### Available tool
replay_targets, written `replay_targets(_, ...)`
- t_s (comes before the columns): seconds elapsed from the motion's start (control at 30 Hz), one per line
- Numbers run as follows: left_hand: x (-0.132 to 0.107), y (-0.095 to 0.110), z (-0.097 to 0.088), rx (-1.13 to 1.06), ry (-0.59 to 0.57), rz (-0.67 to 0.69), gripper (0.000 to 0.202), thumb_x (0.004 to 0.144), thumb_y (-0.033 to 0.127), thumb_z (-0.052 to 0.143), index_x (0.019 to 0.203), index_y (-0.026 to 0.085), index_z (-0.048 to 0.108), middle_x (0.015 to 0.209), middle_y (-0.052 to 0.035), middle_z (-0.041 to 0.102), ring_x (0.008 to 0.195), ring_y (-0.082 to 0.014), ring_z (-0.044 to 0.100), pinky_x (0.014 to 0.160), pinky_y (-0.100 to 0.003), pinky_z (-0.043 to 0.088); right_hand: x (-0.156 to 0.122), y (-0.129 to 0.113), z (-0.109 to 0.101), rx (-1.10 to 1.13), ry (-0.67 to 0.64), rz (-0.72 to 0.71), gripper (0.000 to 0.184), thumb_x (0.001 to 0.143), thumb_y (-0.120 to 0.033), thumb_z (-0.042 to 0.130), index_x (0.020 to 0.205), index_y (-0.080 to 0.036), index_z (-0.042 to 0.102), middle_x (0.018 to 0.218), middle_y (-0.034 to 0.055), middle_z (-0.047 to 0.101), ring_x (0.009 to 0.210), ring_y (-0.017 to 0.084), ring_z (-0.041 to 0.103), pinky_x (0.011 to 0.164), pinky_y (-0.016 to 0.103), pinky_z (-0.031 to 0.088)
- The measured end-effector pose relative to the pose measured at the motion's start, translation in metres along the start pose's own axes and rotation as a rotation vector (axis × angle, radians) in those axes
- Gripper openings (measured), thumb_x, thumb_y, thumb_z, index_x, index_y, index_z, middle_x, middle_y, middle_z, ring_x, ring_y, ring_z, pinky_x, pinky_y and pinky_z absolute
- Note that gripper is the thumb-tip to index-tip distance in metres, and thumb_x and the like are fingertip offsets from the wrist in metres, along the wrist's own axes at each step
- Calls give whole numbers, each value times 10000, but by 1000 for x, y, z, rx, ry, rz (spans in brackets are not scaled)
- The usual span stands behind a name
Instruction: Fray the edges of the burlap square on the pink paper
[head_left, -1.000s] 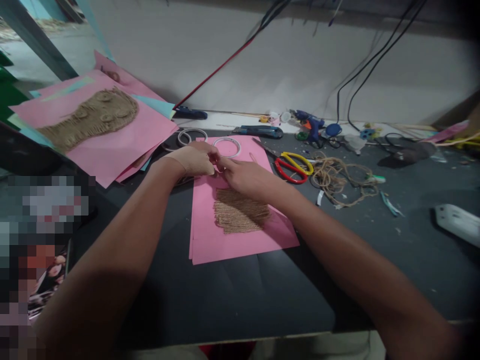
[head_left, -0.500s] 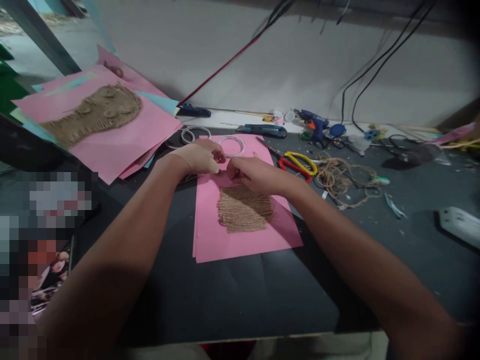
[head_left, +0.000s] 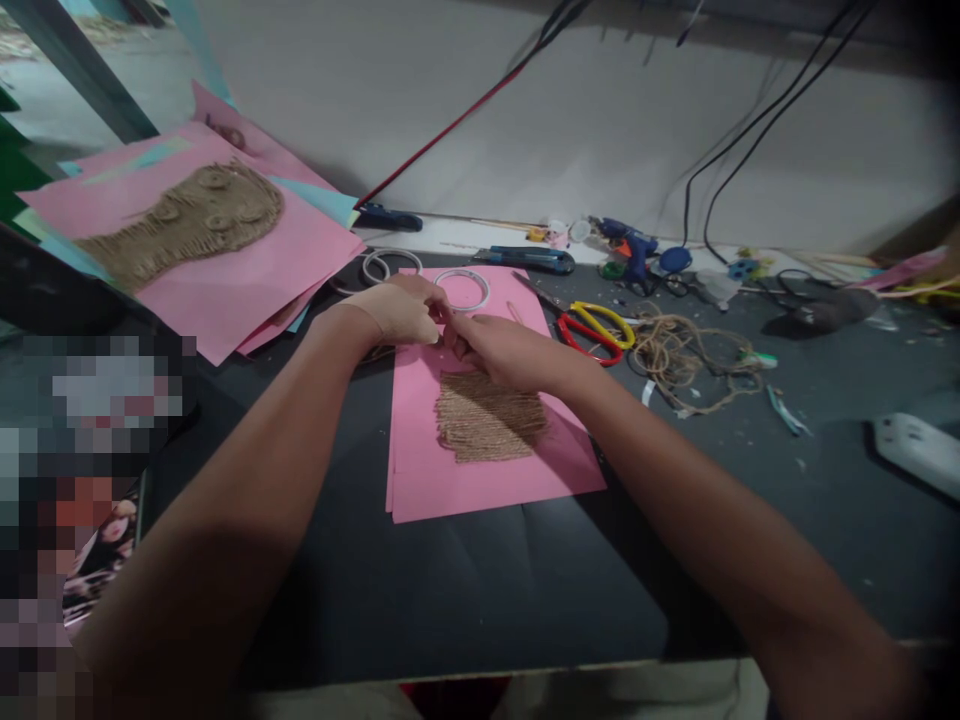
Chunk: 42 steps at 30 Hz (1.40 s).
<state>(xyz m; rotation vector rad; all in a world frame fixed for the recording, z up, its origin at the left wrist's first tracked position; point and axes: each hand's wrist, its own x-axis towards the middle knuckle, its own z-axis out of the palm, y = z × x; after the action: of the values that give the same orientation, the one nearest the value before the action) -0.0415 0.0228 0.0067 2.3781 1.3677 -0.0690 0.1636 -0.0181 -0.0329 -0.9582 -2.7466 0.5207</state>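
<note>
On the dark table lies a pink sheet of paper (head_left: 427, 490) bearing a patch of brown twine (head_left: 491, 420) laid in close rows. My left hand (head_left: 409, 308) hovers above the paper's upper left part, its fingers curled into a pinch. Just beside it is my right hand (head_left: 499, 348), also pinched, its fingertips meeting those of the left above the twine patch. Whatever is between the fingers is too small or hidden to make out. A roll of tape (head_left: 486, 295) lies at the paper's top edge, behind the hands.
Scissors with red and yellow handles (head_left: 598, 333) lie right of the paper, beside a tangle of loose twine (head_left: 675, 360). A blue cutter knife (head_left: 525, 260) and a blue glue gun (head_left: 636, 250) lie behind. Pink sheets with a twine shape (head_left: 217, 320) rest at the left.
My right hand has shifted slightly left and its fingertips have come together with my left hand's. The left hand has hardly moved, and the twine patch looks the same.
</note>
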Motion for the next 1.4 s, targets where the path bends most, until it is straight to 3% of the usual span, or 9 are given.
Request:
replay_targets(0.13,1,-3,2,-24,24,-1,515,636,201,652,1131,207,795,935,-58,786,886,-221,672,769,-298,480,0,-7,0,-198,-75,31,658,815,-40,513,1455,-91,367,1092,157,696,829,242,556,684,341,374)
replay_targets(0.23,2,-3,3,-26,37,1,522,632,190,646,1133,211,794,952,-50,789,872,-211,674,772,-291,485,1,-10,1,-236,-82,17,698,796,-27,480,1476,-97,335,1095,159,707,844,249,571,689,346,382)
replay_targets(0.53,-2,4,0,-57,2,-35,540,667,229,676,1196,175,774,1011,-63,792,942,-227,680,843,-292,489,0,-12,-1,-128,-58,39,488,773,-6,498,1227,-178,443,1069,136,687,858,250,583,707,341,413)
replay_targets(0.9,-6,6,-3,-13,-21,6,448,750,250,690,1180,141,752,1036,-63,771,913,-187,625,802,-280,463,-2,-14,-1,-17,-1,104,527,749,-2,497,1215,-233,409,1126,108,680,818,234,585,653,338,376)
replay_targets(1.17,-3,4,-3,5,-9,9,481,720,269,675,1179,160,767,1065,-90,773,964,-240,652,870,-327,473,2,-11,8,32,114,213,365,782,-48,543,1047,-240,382,1047,95,636,790,224,546,699,352,395)
replay_targets(1.3,-3,4,-3,-16,-9,-23,497,712,277,687,1192,179,771,1140,-91,768,1026,-246,667,895,-313,476,5,-4,7,73,241,245,264,831,-58,517,1030,-220,457,1026,87,647,840,226,549,758,363,408)
replay_targets(1.4,-2,1,-2,-22,-5,-13,472,718,307,714,1171,185,768,1149,-92,771,1040,-245,670,894,-307,478,3,1,-5,151,195,165,154,904,-126,542,1042,-187,575,1072,98,637,888,220,572,781,350,434)
